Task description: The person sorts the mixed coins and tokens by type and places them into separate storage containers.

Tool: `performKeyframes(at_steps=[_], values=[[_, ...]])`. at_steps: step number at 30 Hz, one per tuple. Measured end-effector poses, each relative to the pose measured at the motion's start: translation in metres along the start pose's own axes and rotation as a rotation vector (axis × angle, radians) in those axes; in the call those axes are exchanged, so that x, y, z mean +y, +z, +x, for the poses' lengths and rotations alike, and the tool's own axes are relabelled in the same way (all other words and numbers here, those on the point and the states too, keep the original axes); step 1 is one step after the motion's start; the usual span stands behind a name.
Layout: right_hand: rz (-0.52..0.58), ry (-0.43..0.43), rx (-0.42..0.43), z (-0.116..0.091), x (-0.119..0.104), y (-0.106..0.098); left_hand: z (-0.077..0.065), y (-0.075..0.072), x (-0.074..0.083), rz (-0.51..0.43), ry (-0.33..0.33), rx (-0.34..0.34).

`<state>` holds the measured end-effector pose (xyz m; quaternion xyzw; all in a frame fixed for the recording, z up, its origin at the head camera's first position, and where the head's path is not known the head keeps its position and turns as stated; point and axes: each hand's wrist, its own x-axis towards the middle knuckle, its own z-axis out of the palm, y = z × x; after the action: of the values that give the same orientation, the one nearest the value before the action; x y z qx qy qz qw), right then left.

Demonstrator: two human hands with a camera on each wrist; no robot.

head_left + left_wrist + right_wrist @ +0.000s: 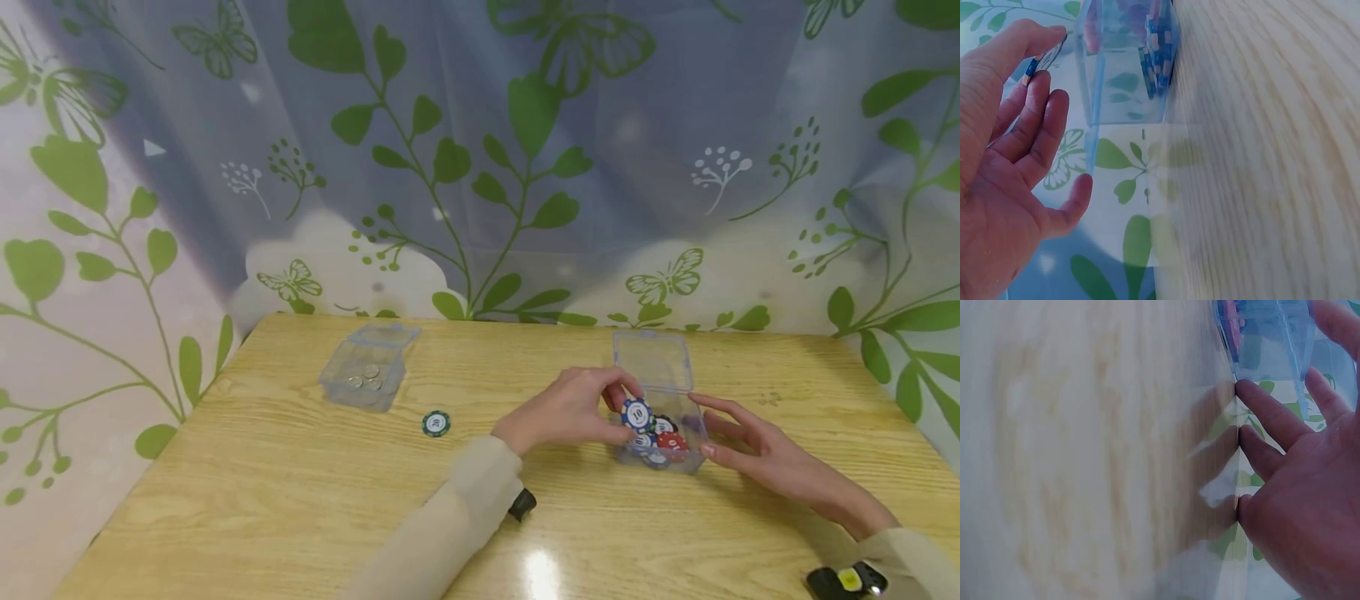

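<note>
At the right side of the table, a clear plastic box point(670, 460) with its lid raised holds several poker chips, a red chip point(672, 446) among them. My left hand point(573, 408) pinches a blue-and-white poker chip point(637, 415) marked 10 between thumb and fingers, over the box's left part. In the left wrist view this chip point(1054, 56) is seen nearly edge-on, above the box's rim. My right hand point(772, 458) lies along the box's right side with fingers extended, thumb near the front corner. The right wrist view shows some of its fingertips point(1244, 387) down at the tabletop.
A second clear box point(362, 383), lid up, stands at the left with several coins inside. A green-and-white chip point(436, 423) lies flat on the wooden table point(285, 492) between the boxes. Behind the table hangs a curtain point(480, 208) with leaves and butterflies.
</note>
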<state>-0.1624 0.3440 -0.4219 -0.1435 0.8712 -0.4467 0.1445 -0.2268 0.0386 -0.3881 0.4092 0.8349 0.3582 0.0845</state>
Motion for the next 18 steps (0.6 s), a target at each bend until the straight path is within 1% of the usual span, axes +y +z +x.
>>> performKeyframes(at_steps=[8, 15, 18], values=[[0.009, -0.004, -0.004, 0.001, 0.001, 0.0, 0.008, 0.007, 0.002, 0.049, 0.006, -0.01], [0.01, -0.004, -0.015, 0.0, 0.001, -0.001, 0.012, 0.01, 0.002, 0.013, 0.004, -0.035], [0.009, 0.0, -0.017, 0.0, 0.001, -0.001, 0.015, 0.01, 0.003, 0.016, 0.006, -0.048]])
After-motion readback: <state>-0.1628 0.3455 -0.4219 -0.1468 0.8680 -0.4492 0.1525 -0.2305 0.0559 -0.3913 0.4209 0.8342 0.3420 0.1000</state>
